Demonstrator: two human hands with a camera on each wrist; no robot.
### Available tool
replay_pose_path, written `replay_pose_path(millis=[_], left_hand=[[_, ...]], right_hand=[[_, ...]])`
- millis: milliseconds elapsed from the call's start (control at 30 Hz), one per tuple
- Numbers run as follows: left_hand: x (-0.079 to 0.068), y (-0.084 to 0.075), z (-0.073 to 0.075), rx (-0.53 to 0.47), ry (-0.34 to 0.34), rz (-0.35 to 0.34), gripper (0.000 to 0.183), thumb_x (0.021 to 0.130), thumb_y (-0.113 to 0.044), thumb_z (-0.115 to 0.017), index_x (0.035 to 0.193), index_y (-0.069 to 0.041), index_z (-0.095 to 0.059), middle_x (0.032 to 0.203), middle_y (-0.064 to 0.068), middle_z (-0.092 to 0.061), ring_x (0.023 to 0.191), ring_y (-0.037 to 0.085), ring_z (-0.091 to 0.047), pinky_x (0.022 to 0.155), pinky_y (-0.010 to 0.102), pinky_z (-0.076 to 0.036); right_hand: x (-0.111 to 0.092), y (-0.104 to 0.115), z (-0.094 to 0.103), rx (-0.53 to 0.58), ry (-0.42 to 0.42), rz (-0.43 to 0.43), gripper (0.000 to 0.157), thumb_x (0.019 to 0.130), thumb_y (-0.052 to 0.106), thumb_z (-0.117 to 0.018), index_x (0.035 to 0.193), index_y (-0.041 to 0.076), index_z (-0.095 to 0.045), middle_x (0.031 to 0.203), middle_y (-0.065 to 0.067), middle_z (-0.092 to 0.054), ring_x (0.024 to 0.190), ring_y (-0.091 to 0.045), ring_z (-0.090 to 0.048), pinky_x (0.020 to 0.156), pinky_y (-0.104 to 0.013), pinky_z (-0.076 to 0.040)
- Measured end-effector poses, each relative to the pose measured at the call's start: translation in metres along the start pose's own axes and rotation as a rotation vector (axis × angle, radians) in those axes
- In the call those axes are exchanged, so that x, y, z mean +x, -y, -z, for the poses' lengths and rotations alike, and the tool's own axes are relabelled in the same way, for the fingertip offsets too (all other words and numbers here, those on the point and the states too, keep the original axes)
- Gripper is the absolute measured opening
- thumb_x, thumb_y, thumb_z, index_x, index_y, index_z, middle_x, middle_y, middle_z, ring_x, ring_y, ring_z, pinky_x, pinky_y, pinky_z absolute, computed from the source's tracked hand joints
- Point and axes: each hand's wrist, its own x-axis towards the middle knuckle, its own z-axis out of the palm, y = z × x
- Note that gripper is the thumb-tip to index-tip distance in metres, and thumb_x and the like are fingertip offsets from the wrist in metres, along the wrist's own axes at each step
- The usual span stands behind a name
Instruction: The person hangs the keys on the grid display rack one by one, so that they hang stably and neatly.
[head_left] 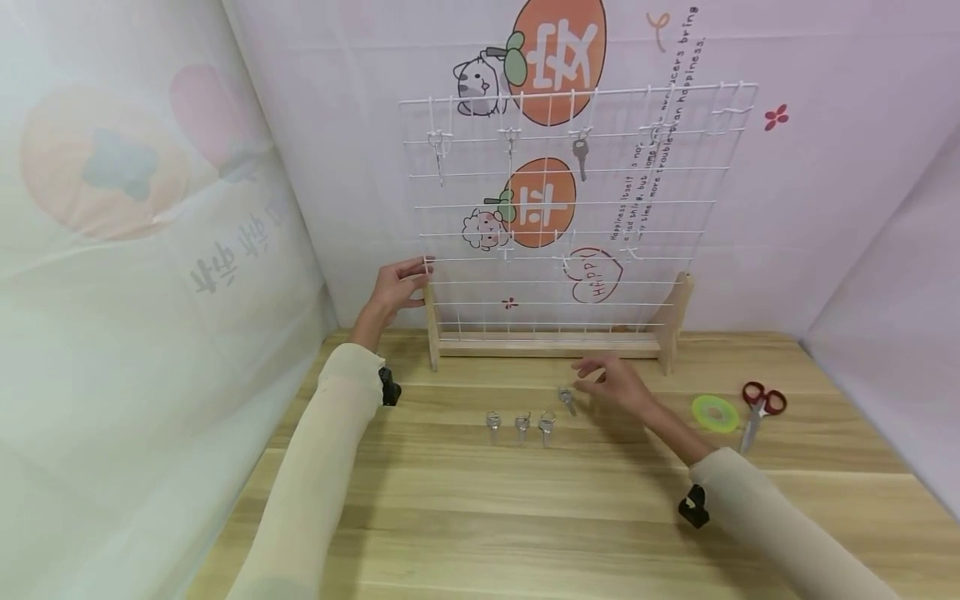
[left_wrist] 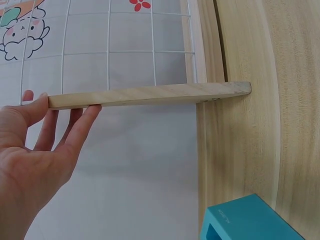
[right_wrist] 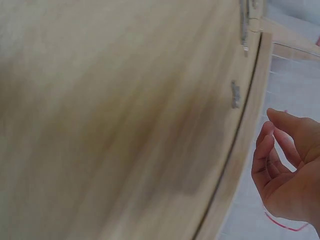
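At the left side of a white wire grid rack (head_left: 551, 345) with a wooden stand, my left hand (head_left: 393, 287) grips the wooden side post (left_wrist: 150, 94). In the left wrist view its thumb lies on one side and its fingertips on the other. My right hand (head_left: 615, 385) hovers over the table before the rack's base, fingers loosely curled, nothing visible between them. Nearest to it lies a key (head_left: 567, 401) with a ring. Farther left, a key (head_left: 492, 423), a second key (head_left: 522, 424) and a third key (head_left: 547, 426) lie in a row.
A grey key (head_left: 581, 155) hangs from an upper hook of the grid; other small metal items hang to its left. Red-handled scissors (head_left: 759, 408) and a yellow-green tape roll (head_left: 715, 413) lie at the right. A printed cloth (head_left: 735, 217) stands behind the rack.
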Motion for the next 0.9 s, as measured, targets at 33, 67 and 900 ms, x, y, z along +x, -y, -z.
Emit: replay_pose_path(millis=[33, 67, 900], left_hand=[[0.0, 0.0, 0.0, 0.0, 0.0, 0.003, 0.041, 0.105, -0.007, -0.061, 0.146, -0.013, -0.062, 0.146, 0.013, -0.06, 0.135, 0.03, -0.058, 0.102, 0.058, -0.054], [0.0, 0.0, 0.001, 0.0, -0.001, 0.006, 0.041, 0.105, -0.008, -0.061, 0.146, -0.014, -0.062, 0.146, 0.013, -0.06, 0.135, 0.03, -0.057, 0.102, 0.058, -0.054], [0.001, 0.001, 0.001, -0.003, -0.008, 0.015, 0.039, 0.106, -0.008, -0.061, 0.144, -0.014, -0.063, 0.145, 0.011, -0.061, 0.134, 0.028, -0.058, 0.099, 0.053, -0.057]], right_hand=[[0.0, -0.001, -0.004, 0.004, 0.006, -0.009, 0.027, 0.091, 0.001, -0.079, 0.116, -0.008, -0.072, 0.104, -0.022, -0.076, 0.096, -0.037, -0.072, 0.075, -0.033, -0.062], [0.0, -0.002, -0.007, 0.011, 0.013, -0.01, 0.027, 0.091, 0.0, -0.078, 0.115, -0.009, -0.072, 0.103, -0.023, -0.076, 0.095, -0.037, -0.073, 0.075, -0.032, -0.062], [-0.003, 0.0, -0.031, -0.022, 0.047, -0.099, 0.013, 0.092, 0.008, -0.08, 0.103, 0.002, -0.077, 0.093, -0.008, -0.076, 0.089, -0.025, -0.071, 0.08, -0.036, -0.06]])
